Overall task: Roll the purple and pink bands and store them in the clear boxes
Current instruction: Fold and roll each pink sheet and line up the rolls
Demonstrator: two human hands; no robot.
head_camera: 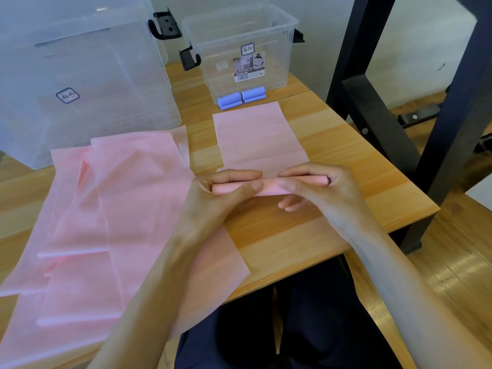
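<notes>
1. Large box [80, 83] at desk [346, 209] rear left; small box [239, 49] to its right.
2. Two rolled bands [241, 98] side by side, just before small box.
3. Flat band [255, 134] before the rolls; its near end rolled between both hands.
4. Loose bands [106, 209] overlapped on desk left, before large box.

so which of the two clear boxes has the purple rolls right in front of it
The smaller clear box at the back right; two purple rolls lie at its base. The big box on the left has none.
</notes>
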